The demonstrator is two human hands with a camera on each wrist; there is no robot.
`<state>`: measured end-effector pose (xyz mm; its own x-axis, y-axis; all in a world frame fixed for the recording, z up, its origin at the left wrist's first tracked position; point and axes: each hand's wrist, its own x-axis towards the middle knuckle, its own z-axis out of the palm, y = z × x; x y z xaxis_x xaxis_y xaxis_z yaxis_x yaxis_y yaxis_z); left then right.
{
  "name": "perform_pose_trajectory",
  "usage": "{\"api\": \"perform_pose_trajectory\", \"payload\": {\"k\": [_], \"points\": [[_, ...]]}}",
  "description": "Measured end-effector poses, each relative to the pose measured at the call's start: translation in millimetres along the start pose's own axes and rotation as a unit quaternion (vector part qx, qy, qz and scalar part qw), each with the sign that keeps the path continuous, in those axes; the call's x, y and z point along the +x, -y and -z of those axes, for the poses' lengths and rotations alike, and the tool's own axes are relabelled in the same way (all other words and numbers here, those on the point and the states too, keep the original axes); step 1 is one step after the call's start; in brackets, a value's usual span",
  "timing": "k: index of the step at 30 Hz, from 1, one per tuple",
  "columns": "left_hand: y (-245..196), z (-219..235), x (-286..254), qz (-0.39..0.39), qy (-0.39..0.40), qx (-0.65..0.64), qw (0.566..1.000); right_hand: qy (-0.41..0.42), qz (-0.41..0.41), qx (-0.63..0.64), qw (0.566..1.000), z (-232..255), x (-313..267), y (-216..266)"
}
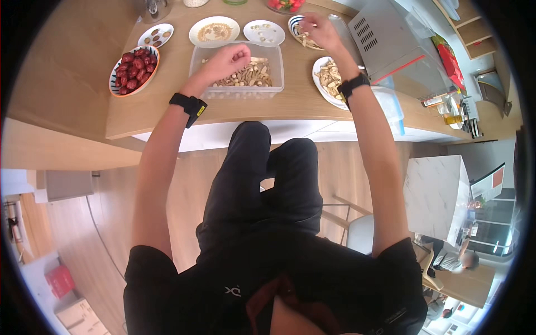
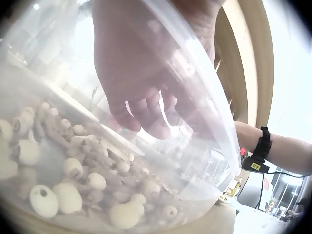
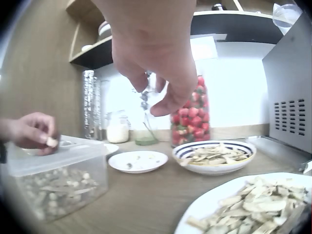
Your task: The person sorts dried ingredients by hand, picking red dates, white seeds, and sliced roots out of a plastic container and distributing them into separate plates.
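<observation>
Clear plastic box (image 1: 240, 89) — above it, the left hand (image 1: 228, 61) pinches a blurry pale seed (image 3: 51, 142). The right hand (image 1: 319, 30), fingers bent and apart, hides some of the striped bowl (image 3: 214, 169) from above.

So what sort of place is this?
Probably a kitchen: there's a wooden counter, red fruit and slices laid out, and a grey box that might be a microwave.
</observation>
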<state>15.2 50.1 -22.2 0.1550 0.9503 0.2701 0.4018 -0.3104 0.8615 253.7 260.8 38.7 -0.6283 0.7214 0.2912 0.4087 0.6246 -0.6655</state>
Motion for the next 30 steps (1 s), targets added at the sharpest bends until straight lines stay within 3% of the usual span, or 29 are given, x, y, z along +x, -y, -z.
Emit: {"api": "perform_pose_trajectory", "payload": {"k": [2, 3, 5, 8, 10, 12, 13, 15, 16, 18, 19, 21, 22, 24, 26, 28, 30], "points": [[-5, 1, 1, 0.006, -0.008, -0.011, 1.000, 0.100, 0.007, 0.078, 0.992, -14, -37, 60], [-7, 1, 0, 0.010, -0.009, -0.018, 1.000, 0.102, 0.005, 0.080, 0.992, -29, -49, 70], [-10, -1, -2, -0.004, -0.017, -0.046, 0.999, 0.147, 0.131, -0.016, 0.980, -50, -67, 86], [-15, 1, 5, -0.032, -0.006, -0.099, 0.995, 0.145, 0.109, -0.092, 0.979, -46, -75, 109], [-15, 13, 2, -0.039, 0.005, -0.124, 0.991, 0.118, 0.113, -0.088, 0.983, -30, -66, 94], [-10, 27, 3, -0.004, -0.046, 0.057, 0.997, 0.084, 0.103, -0.103, 0.986, 3, -66, 70], [-6, 32, 3, -0.004, -0.050, 0.054, 0.997, 0.084, 0.101, -0.124, 0.984, 21, -68, 59], [2, 42, 3, 0.083, 0.013, 0.208, 0.975, 0.072, 0.078, -0.195, 0.975, 51, -71, 26], [4, 41, 2, 0.085, 0.009, 0.205, 0.975, 0.076, 0.081, -0.197, 0.974, 63, -73, 15], [7, 36, 3, 0.067, 0.089, 0.284, 0.952, 0.161, -0.096, -0.257, 0.948, 77, -79, 0], [9, 37, 3, 0.068, 0.089, 0.283, 0.952, 0.163, -0.096, -0.257, 0.948, 76, -80, 5], [11, 36, 6, 0.000, 0.118, 0.321, 0.940, 0.145, -0.067, -0.346, 0.925, 75, -81, 12], [11, 37, 10, -0.001, 0.119, 0.321, 0.940, 0.144, -0.068, -0.346, 0.924, 70, -79, 22], [6, 37, 19, 0.044, 0.145, 0.351, 0.924, 0.118, 0.032, -0.249, 0.961, 45, -74, 47], [-11, 34, 25, 0.043, 0.155, 0.380, 0.911, 0.133, 0.112, -0.257, 0.951, 12, -61, 61], [-13, 33, 28, 0.043, 0.163, 0.412, 0.896, 0.145, 0.181, -0.276, 0.933, -26, -52, 73], [7, 29, 35, 0.041, 0.183, 0.380, 0.906, 0.197, 0.199, -0.419, 0.863, -60, -53, 94]]}}
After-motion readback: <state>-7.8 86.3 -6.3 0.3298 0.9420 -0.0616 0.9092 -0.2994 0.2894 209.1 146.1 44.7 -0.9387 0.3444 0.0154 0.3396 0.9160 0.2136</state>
